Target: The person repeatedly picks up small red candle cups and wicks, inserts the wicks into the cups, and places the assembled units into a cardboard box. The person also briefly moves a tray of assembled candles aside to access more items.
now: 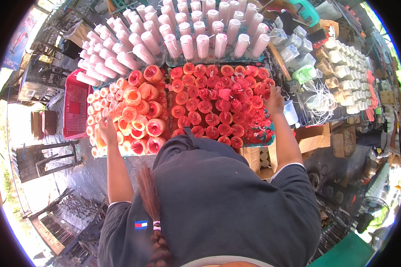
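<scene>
At twelve o'clock stand rows of tall pale pink cylindrical wax candles (202, 44) with white tops. Below them, near centre, small round red wax candles (209, 107) crowd a teal-edged tray (272, 139), some leaning towards orange. Towards ten o'clock, peach-and-orange wax candles (136, 111) show pink-red cores and cream outer bands. At nine o'clock lies a red plastic mesh basket (75, 104). Towards two o'clock stand cream-white block candles (347, 75), with a coil of white wick string (321, 101) beside them. At six o'clock spreads a dark navy shirt (218, 200), crossed by a reddish-brown braid (153, 213).
</scene>
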A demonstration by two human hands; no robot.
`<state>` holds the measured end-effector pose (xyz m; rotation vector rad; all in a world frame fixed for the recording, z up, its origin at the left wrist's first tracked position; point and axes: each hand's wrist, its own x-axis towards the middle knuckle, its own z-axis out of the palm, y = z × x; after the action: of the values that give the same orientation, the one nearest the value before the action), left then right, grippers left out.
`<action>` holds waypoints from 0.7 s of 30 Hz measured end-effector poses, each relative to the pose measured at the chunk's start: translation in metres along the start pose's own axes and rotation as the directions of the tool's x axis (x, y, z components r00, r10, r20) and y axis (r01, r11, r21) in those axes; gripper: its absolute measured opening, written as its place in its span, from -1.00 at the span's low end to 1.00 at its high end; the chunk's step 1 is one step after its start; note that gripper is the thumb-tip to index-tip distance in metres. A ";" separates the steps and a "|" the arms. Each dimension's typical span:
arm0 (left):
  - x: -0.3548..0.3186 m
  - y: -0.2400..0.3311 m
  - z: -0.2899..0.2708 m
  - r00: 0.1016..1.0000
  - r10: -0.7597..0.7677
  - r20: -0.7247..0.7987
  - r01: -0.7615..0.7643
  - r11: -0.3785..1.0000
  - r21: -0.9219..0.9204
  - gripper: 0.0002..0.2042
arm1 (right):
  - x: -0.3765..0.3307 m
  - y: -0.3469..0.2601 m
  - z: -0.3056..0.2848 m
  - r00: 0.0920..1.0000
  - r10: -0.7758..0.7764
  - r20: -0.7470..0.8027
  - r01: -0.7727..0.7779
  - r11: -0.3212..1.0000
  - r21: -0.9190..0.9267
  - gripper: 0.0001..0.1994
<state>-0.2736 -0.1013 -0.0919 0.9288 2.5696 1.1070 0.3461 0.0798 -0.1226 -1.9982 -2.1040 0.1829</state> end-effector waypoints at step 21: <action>-0.063 0.144 -0.003 0.967 0.255 0.022 -0.228 0.899 -0.374 -0.74 | -0.014 -0.058 -0.111 0.991 0.127 -0.039 -0.095 0.880 0.466 -0.54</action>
<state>-0.1571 -0.0667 0.0083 1.1804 2.1191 1.5266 0.3190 0.0547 -0.0018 -1.7989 -1.6966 0.5723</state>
